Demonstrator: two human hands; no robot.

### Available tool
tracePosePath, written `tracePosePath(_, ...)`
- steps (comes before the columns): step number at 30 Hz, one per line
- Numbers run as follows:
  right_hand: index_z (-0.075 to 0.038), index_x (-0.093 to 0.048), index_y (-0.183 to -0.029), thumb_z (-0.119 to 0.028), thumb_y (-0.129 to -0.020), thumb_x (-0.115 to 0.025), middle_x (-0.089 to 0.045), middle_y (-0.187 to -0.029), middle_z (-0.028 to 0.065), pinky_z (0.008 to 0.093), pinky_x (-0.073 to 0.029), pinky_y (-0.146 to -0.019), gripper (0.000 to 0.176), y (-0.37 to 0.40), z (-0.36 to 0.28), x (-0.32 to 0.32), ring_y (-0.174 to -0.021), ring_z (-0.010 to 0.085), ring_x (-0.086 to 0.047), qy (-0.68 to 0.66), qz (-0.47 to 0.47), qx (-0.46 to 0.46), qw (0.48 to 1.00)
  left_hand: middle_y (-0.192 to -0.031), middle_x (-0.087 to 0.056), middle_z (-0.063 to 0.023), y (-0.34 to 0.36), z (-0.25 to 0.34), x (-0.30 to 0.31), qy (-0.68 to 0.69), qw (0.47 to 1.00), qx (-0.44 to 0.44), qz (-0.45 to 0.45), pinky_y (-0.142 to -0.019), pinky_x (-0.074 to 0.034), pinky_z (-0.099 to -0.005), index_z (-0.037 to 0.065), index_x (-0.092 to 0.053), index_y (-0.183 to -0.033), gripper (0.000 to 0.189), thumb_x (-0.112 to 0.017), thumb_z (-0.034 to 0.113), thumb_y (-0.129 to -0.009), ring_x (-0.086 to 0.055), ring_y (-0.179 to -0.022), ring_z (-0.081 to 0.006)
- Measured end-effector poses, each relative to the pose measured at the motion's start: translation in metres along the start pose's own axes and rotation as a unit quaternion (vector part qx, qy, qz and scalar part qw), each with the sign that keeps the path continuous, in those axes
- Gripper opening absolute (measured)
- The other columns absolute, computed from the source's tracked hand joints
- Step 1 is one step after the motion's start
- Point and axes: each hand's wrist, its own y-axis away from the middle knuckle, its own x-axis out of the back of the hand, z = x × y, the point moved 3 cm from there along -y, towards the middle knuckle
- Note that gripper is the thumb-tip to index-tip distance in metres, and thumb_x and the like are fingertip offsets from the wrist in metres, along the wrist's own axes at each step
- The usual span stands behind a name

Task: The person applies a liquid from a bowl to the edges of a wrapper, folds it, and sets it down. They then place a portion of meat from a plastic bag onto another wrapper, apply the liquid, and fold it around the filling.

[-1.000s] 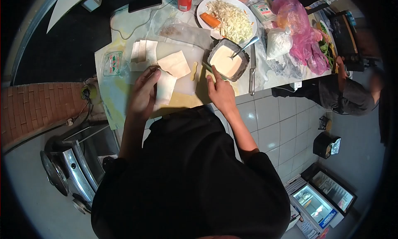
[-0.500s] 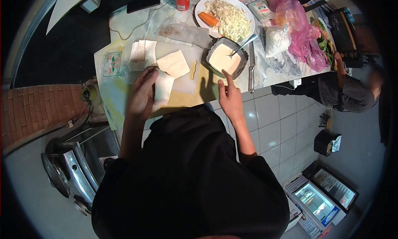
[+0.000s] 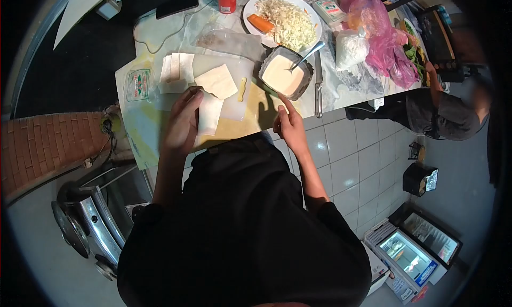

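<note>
My left hand (image 3: 184,118) pinches a pale rectangular wrapper sheet (image 3: 210,116) by its upper left side, and the sheet hangs over the front of the white cutting board (image 3: 233,108). A stack of square wrapper sheets (image 3: 216,81) lies just beyond it, with more folded sheets (image 3: 177,67) to the left. My right hand (image 3: 291,127) is empty, index finger stretched out, its tip near the front rim of a dark square bowl (image 3: 306,87). Creamy batter (image 3: 280,82) fills part of the bowl, and a spoon (image 3: 309,53) leans in it.
Behind the bowl is a white plate (image 3: 248,25) of shredded cabbage and a carrot piece. A knife (image 3: 318,91) lies right of the bowl. Pink plastic bags (image 3: 381,51) and a bag of white powder (image 3: 352,50) stand further right. Another person (image 3: 448,110) works at the far right.
My right hand has drawn back from over the bowl towards me, its index finger now at the front rim. My left hand still holds the wrapper sheet. The view has shifted slightly.
</note>
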Motion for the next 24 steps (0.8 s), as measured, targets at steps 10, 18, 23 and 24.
tracePosePath(10,-0.010,-0.042,-0.147,-0.038,-0.105,-0.039,-0.045,-0.062,0.0005,0.0229,-0.030,-0.045,0.050,0.015,-0.022,0.020,-0.045,0.0090,-0.035,-0.367,-0.064,-0.056,0.926,-0.106,-0.063,-0.0044,-0.020,-0.011,-0.009,-0.017,0.999,0.020,-0.020,-0.089,-0.047,-0.0285,0.002,-0.056,-0.118,0.021,-0.052,0.016,-0.102,-0.061,-0.099,-0.0124)
tracePosePath(18,-0.016,-0.044,-0.148,-0.036,-0.101,-0.048,-0.069,-0.075,0.0204,0.0482,-0.054,-0.057,0.051,0.001,-0.019,-0.002,-0.058,0.0389,-0.065,0.514,0.145,0.053,0.844,-0.107,-0.064,-0.0065,-0.027,-0.006,-0.003,-0.015,0.999,0.027,-0.012,-0.092,-0.047,-0.0297,0.002,-0.056,-0.120,0.023,-0.052,0.017,-0.102,-0.062,-0.102,-0.0152)
tracePosePath(23,-0.017,-0.053,-0.141,-0.038,-0.100,-0.050,-0.069,-0.074,0.0151,0.0462,-0.053,-0.054,0.046,-0.004,-0.018,0.003,-0.059,0.0354,-0.067,0.555,0.146,0.077,0.815,-0.104,-0.063,-0.0032,-0.033,0.004,-0.003,-0.022,0.999,0.018,-0.032,-0.087,-0.049,-0.0273,0.003,-0.057,-0.116,0.019,-0.053,0.016,-0.102,-0.062,-0.097,-0.0104)
tracePosePath(24,-0.017,-0.056,-0.139,-0.039,-0.100,-0.050,-0.068,-0.073,0.0141,0.0455,-0.053,-0.053,0.045,-0.003,-0.022,0.004,-0.059,0.0347,-0.067,0.562,0.143,0.096,0.809,-0.104,-0.063,-0.0032,-0.036,0.005,-0.003,-0.023,0.999,0.019,-0.035,-0.087,-0.049,-0.0273,0.003,-0.057,-0.116,0.019,-0.053,0.016,-0.102,-0.062,-0.097,-0.0104)
